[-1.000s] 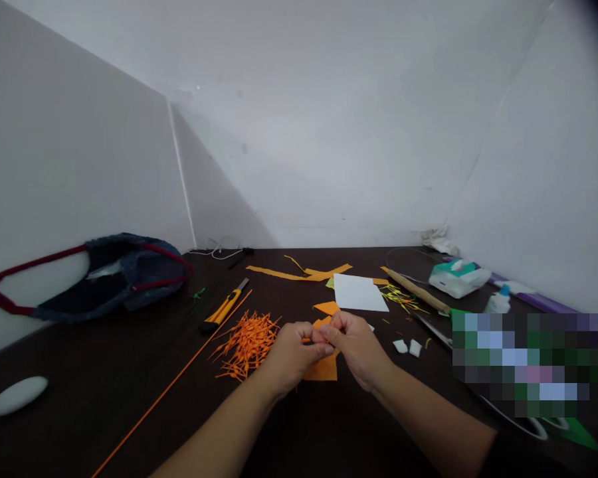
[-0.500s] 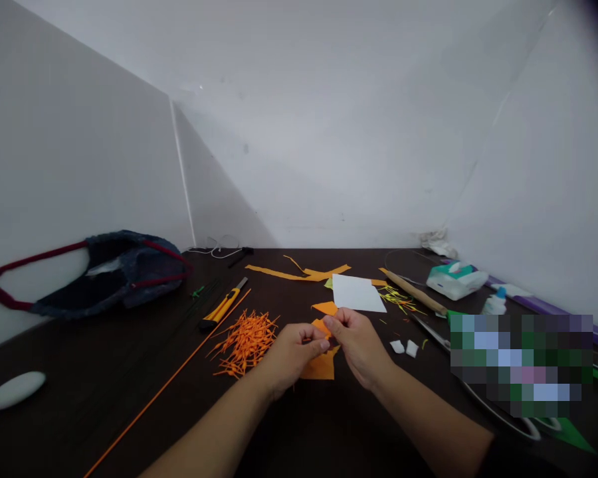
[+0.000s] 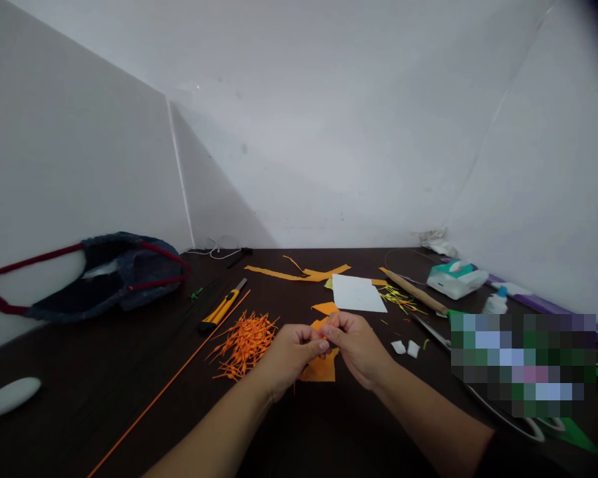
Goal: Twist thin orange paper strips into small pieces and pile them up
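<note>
My left hand [image 3: 299, 352] and my right hand [image 3: 355, 342] meet over the middle of the dark table, fingertips pinched close together. A small bit of orange material shows between them, too small to make out well. Beneath and just beyond the fingers lie orange paper pieces [image 3: 320, 370]. A heap of thin orange twisted pieces [image 3: 249, 342] is left of my left hand. Behind my right hand rests a white sheet [image 3: 359, 294], with orange strips [image 3: 279, 273] to its left and yellow-green slivers [image 3: 401, 299] to its right.
A yellow cutter [image 3: 223, 309] and a long orange stick [image 3: 164, 392] lie on the left, near a dark bag [image 3: 144, 265] and a white oval object [image 3: 10, 397]. Rightward are a wooden rod [image 3: 418, 292], scissors [image 3: 436, 333], a glue bottle [image 3: 497, 302] and a tissue pack [image 3: 456, 279].
The fingertips of both hands have come closer together, and my right fingers have curled in more around the small orange bit. The rest of the table looks nearly the same.
</note>
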### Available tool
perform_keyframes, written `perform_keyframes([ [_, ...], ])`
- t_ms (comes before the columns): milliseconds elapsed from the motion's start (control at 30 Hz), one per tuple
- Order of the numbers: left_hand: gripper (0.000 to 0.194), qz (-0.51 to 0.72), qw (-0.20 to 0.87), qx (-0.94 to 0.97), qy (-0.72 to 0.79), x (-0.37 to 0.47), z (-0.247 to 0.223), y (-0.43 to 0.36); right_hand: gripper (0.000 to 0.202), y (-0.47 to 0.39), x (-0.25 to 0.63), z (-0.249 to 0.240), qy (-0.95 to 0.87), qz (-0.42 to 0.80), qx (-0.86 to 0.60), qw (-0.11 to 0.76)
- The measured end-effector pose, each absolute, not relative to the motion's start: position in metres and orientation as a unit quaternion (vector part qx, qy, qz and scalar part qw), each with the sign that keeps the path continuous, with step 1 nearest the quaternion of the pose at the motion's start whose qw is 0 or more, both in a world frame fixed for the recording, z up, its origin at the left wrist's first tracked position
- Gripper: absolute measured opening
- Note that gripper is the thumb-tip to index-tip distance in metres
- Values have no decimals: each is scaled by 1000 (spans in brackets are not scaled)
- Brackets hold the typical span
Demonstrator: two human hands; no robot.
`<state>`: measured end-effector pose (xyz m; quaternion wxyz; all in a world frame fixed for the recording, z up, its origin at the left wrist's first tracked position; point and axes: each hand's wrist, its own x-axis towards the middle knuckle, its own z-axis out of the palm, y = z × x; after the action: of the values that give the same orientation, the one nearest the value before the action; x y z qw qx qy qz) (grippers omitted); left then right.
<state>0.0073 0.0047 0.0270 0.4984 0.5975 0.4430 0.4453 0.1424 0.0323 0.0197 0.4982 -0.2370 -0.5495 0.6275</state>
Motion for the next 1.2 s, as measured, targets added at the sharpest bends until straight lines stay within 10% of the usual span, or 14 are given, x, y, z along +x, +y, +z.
perform_keyframes([
  [1200, 19, 386, 466, 655, 453, 7, 20, 9, 30, 48, 140, 5, -516, 528, -323, 593],
])
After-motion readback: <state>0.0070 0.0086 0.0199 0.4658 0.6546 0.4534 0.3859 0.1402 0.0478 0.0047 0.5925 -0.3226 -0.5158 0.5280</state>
